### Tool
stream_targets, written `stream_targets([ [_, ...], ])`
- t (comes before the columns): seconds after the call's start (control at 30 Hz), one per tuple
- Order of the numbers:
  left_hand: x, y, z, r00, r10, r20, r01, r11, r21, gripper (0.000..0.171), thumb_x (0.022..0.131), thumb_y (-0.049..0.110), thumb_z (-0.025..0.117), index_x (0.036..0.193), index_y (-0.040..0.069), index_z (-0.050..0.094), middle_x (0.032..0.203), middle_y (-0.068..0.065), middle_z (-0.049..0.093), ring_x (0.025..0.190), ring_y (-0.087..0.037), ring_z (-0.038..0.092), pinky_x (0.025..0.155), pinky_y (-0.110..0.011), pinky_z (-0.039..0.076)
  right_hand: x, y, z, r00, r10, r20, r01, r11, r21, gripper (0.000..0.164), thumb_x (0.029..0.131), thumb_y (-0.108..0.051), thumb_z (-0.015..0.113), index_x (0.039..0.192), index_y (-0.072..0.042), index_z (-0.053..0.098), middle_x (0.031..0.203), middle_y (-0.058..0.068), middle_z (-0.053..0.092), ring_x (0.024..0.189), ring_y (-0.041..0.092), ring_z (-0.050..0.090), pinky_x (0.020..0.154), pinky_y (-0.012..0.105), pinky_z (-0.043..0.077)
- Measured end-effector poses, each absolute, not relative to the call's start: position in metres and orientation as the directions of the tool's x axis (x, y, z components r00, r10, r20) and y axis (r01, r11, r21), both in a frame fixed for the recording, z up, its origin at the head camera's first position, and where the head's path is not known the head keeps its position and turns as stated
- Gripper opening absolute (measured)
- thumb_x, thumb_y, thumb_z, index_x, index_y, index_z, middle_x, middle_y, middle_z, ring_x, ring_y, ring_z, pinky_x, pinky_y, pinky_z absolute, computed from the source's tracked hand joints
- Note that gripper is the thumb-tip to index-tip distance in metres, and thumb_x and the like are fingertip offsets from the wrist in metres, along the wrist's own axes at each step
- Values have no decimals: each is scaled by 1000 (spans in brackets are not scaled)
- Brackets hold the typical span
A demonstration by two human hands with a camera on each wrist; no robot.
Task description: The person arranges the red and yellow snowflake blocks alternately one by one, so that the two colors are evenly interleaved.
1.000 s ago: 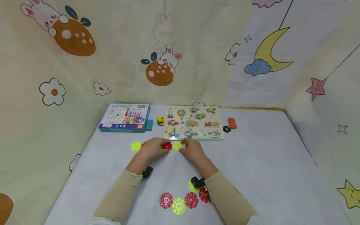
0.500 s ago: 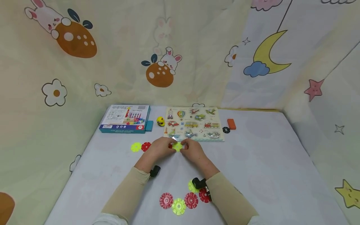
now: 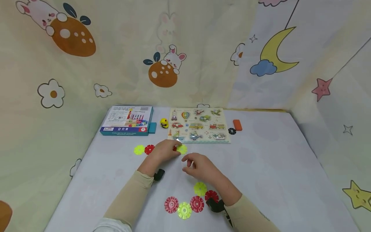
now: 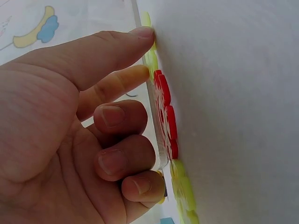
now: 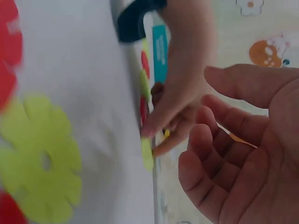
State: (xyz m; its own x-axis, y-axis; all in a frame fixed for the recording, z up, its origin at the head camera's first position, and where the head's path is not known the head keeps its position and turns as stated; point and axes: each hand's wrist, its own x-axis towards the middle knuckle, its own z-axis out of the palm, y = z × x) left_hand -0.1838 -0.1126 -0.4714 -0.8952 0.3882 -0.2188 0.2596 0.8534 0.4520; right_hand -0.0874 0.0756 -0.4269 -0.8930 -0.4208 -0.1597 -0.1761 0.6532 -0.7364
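Flower-shaped plastic discs lie in a row. At its right end is a yellow-green disc [image 3: 182, 149], pinched at its edges between thumb and index finger of my left hand [image 3: 163, 152]. A red disc [image 4: 166, 114] adjoins it, mostly covered by that hand in the head view. Farther left show a yellow-green disc [image 3: 139, 149] and a red disc [image 3: 149, 149]. My right hand [image 3: 201, 167] hovers in front of the row, fingers loosely bent and holding nothing. Below it lies a curve of several discs, among them a yellow-green one [image 3: 200, 188] and a red one [image 3: 197, 204].
Behind the row lies a wooden picture puzzle board [image 3: 200, 125]. To its left are a yellow toy [image 3: 164, 123], a blue block [image 3: 152, 128] and a flat box [image 3: 126, 120]. An orange block [image 3: 237, 125] and a black round chip [image 3: 232, 131] lie to its right.
My left hand has moved right, from the red disc to the end yellow-green disc. My right hand has let go of that disc and drawn back toward the front curve.
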Motion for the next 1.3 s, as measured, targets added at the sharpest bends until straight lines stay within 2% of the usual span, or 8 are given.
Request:
stream_targets([
  [0.17,-184,-114,-471,-894,395,-209,263,843,469,47,79,36,75,123,23,64,106,4,63,90,-16,52,83,-38,48,-55,58,-432,-812,-544,-212,-238,640,-731,30,82,-31,73,109,-19,66,81,-10,54,65,8,48,58,23,43],
  [0.33,-184,-114,-469,-893,394,-216,253,839,482,49,79,36,76,124,22,64,107,3,63,91,-17,52,83,-38,48,-30,30,-447,-756,-596,-270,-323,699,-639,37,77,-36,76,109,-21,65,83,-12,52,70,1,48,63,20,44],
  [0.53,-184,-113,-469,-896,384,-225,244,847,473,50,78,36,76,124,22,63,105,3,63,90,-17,51,80,-36,48,-18,13,-458,-795,-537,-282,-361,793,-490,42,68,-42,82,98,-19,63,83,-11,51,69,2,46,62,21,45],
  [0.73,-184,-112,-472,-895,385,-227,248,850,464,50,78,37,76,124,23,63,102,5,63,89,-15,51,78,-34,48,-15,11,-459,-796,-546,-260,-381,787,-486,32,71,-41,81,82,-17,63,74,-9,46,61,3,43,53,20,40],
  [0.8,-184,-112,-472,-896,380,-230,243,853,463,50,78,38,76,124,23,63,102,5,63,89,-15,51,78,-34,48,-13,11,-459,-801,-542,-252,-392,795,-464,36,71,-44,80,84,-15,64,77,-6,47,61,5,43,53,19,41],
  [1.0,-183,-113,-471,-895,383,-228,250,854,456,49,80,38,74,125,22,63,110,3,63,93,-17,52,83,-37,48,-10,10,-460,-838,-472,-275,-386,868,-314,64,63,-60,78,95,-5,66,78,0,51,60,10,47,54,24,47],
  [1.2,-182,-112,-471,-897,380,-224,248,854,457,49,80,38,74,125,22,63,111,2,63,92,-17,51,82,-36,48,-9,8,-463,-828,-487,-278,-395,858,-327,56,67,-56,77,91,-6,68,77,-1,52,61,8,45,56,22,47],
  [1.3,-181,-111,-471,-897,386,-216,257,852,456,49,80,37,74,125,22,63,112,2,63,93,-17,51,82,-36,47,-7,7,-464,-841,-473,-263,-389,866,-315,59,67,-57,76,94,-5,67,79,1,53,61,8,45,54,22,48],
])
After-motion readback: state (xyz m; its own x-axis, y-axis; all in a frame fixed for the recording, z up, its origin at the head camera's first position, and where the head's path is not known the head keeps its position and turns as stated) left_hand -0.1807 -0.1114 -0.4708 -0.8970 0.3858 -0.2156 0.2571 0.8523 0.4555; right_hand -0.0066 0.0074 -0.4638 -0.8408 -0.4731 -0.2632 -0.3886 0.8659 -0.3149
